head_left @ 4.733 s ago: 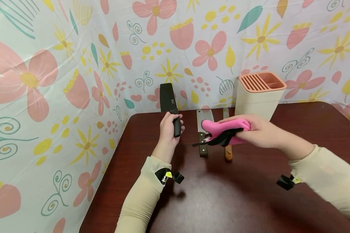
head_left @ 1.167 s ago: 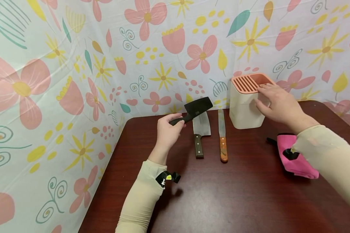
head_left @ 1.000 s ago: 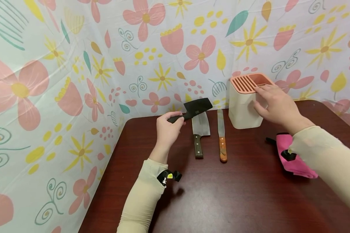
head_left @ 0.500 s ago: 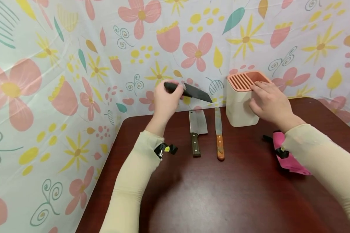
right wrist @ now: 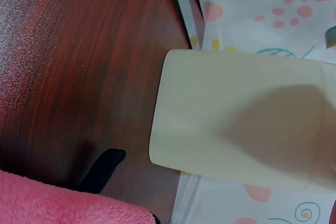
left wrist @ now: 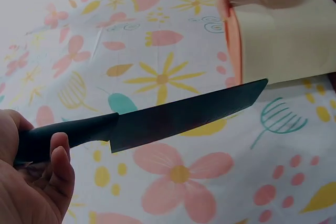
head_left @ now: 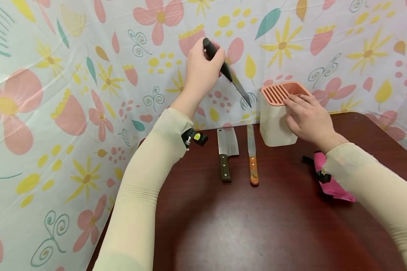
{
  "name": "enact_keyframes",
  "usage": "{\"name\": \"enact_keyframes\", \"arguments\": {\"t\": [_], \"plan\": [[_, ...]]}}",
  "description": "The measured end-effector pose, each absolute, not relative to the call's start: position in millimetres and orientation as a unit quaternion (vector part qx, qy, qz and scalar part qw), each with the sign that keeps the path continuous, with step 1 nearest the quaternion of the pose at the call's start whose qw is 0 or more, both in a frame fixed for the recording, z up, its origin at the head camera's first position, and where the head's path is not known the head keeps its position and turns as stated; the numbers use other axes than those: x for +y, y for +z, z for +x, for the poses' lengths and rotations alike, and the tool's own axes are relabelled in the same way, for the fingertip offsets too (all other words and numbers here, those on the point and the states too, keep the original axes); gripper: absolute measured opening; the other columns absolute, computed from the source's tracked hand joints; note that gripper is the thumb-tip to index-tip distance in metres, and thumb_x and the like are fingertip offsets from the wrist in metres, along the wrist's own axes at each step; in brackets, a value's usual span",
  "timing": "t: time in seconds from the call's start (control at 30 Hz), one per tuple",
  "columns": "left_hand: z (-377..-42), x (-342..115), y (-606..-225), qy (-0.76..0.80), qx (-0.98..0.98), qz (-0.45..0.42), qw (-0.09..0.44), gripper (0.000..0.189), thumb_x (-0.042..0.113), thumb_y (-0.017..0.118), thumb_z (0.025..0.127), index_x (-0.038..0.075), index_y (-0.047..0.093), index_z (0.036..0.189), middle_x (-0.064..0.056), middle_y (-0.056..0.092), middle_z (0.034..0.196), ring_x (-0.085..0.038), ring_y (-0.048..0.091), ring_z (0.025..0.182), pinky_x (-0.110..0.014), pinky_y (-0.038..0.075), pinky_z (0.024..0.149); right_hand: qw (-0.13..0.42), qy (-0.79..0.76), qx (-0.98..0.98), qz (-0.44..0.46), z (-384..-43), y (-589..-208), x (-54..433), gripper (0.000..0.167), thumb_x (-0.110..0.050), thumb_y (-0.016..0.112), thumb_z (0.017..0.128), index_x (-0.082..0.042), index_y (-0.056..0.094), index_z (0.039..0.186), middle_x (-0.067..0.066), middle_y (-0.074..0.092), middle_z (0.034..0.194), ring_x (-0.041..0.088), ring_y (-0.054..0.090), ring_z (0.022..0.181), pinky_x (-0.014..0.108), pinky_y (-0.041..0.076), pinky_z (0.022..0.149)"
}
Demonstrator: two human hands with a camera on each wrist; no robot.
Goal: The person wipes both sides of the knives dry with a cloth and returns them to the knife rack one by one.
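My left hand (head_left: 201, 71) grips a black kitchen knife (left wrist: 178, 116) by its handle, raised in front of the patterned backdrop. Its blade slants down to the right, the tip close to the left side of a cream knife block (head_left: 276, 130). In the left wrist view the broad dark blade shows flat-on. My right hand (head_left: 308, 116) rests on the front rim of the block's orange slotted top (head_left: 271, 94), fingers extended over the edge. From the right wrist only the block's side shows, with the hand mostly out of frame.
A cleaver (head_left: 228, 141) with a dark handle and a narrower knife with an orange-brown handle (head_left: 253, 169) lie side by side on the dark red table (head_left: 257, 229). A pink cloth (head_left: 335, 190) with a black strap lies under the right forearm. Flowered fabric stands behind and left.
The right hand has laid the pink cloth on the table and moved to the block's rim. The left hand has lifted the knife and turned its tip down toward the block.
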State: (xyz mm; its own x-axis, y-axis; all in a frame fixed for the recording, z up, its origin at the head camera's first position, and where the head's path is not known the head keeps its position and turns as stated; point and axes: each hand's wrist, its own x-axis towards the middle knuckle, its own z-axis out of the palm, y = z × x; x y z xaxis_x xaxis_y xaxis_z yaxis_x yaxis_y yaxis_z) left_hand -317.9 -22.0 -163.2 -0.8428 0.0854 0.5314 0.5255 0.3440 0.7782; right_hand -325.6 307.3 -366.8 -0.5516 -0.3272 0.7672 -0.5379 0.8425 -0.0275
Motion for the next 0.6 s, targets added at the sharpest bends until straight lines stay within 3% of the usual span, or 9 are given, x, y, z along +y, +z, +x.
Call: {"name": "enact_keyframes", "arguments": {"t": [0.4,0.6], "plan": [[-324.7,13.7,-125.3,-0.524,-0.810,-0.198,0.175,0.014,0.025,0.055,0.102,0.016,0.054,0.113,-0.002,0.063,0.096,-0.015,0.063,0.080,-0.027,0.059,0.068,0.413,0.127,-0.869,0.240,-322.2,-368.9,303.1,0.049,-0.019,0.062,0.087,-0.003,0.066,0.134,0.024,0.063,0.139,0.047,0.054,0.128,0.060,0.040,0.114],[-332.5,27.4,-120.9,-0.468,-0.837,-0.210,0.190,0.018,0.030,0.054,0.103,0.017,0.055,0.115,0.003,0.059,0.102,-0.009,0.059,0.090,-0.022,0.052,0.076,0.415,0.132,-0.871,0.229,-320.2,-370.1,299.7,0.049,-0.018,0.064,0.086,-0.004,0.067,0.133,0.022,0.064,0.139,0.046,0.055,0.128,0.060,0.041,0.113]]}}
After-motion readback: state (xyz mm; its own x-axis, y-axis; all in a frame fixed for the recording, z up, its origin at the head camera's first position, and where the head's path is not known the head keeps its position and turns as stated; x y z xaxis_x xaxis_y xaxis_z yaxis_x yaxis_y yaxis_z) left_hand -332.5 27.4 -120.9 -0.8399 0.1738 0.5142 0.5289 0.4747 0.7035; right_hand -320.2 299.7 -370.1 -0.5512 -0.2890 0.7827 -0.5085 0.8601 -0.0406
